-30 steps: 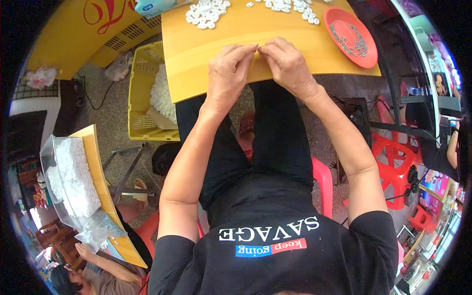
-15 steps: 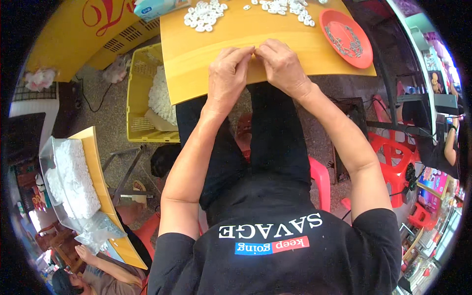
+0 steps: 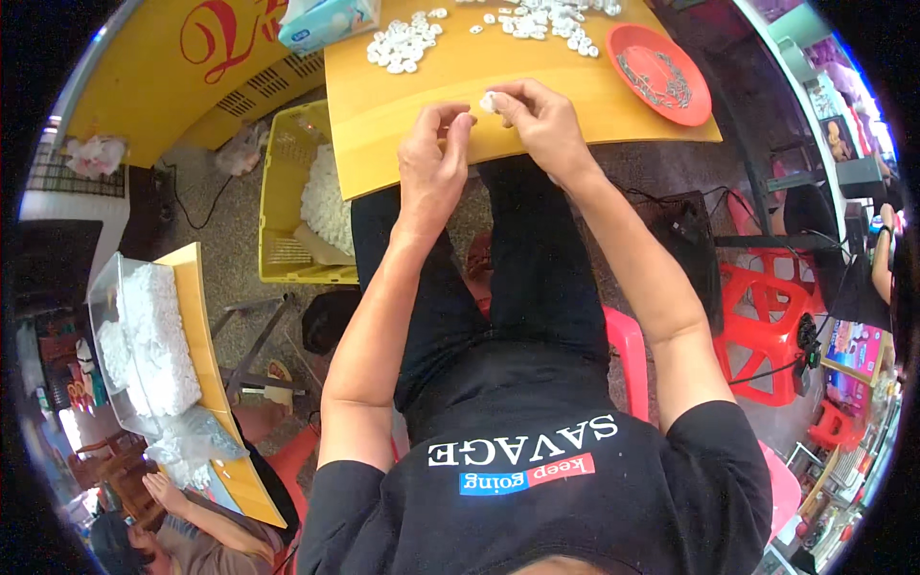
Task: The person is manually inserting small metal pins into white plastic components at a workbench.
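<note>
Between the thumb and fingers of my right hand (image 3: 541, 125) is a small white plastic piece (image 3: 489, 102), held just above the near part of the yellow table (image 3: 422, 86). To its left is my left hand (image 3: 433, 158), thumb and index fingertip nearly together in a pinch. Whatever may be between those fingertips is too small to make out. A gap separates the two hands. Beyond them lies a loose pile of similar white pieces (image 3: 404, 42), with another pile (image 3: 556, 21) farther right. At the right, a red plate (image 3: 692, 107) carries many small metal parts (image 3: 661, 88).
A tissue pack (image 3: 331, 24) sits at the table's far left. Below the left edge stands a yellow crate (image 3: 273, 220) with white pieces in it. Farther left, a clear bin (image 3: 110, 297) of white pieces rests on a board beside another person (image 3: 206, 532). Red stools (image 3: 767, 316) stand at right.
My hands, which were touching fingertip to fingertip, have come apart. The white piece now shows in my right fingers. The whole view has shifted slightly.
</note>
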Demonstrator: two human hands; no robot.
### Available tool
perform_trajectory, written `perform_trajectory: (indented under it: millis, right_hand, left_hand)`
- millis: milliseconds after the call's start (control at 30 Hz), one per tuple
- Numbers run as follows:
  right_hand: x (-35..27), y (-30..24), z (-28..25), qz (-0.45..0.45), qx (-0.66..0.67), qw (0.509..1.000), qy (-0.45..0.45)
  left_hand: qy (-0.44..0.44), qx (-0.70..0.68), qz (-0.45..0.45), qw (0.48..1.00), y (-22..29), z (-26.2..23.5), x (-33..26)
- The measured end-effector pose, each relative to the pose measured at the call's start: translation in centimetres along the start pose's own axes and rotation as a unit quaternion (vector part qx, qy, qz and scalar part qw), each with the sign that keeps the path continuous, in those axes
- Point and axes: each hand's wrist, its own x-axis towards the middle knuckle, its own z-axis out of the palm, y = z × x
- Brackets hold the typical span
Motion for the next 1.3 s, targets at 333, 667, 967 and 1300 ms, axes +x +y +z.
perform_trajectory:
  millis: [333,667,967,1300]
  right_hand:
    - [-2.8,-2.2,1.3,0.078,0.215,0.973,-0.030]
    - [-4.0,-3.1,1.7,-0.012,0.103,0.994,-0.028]
    - [-4.0,-3.3,0.9,0.020,0.143,0.989,-0.009]
    - [-3.7,-3.7,-0.3,0.092,0.320,0.943,-0.026]
  left_hand:
    - [0.010,-0.089,-0.050,0.995,1.9,-0.2,-2.0]
    - [-0.005,-0.063,-0.069,0.996,2.1,-0.6,-1.6]
    - [0.020,-0.042,-0.027,0.999,2.7,-1.2,-1.6]
    - [0.002,-0.340,-0.181,0.923,3.3,-1.2,-1.8]
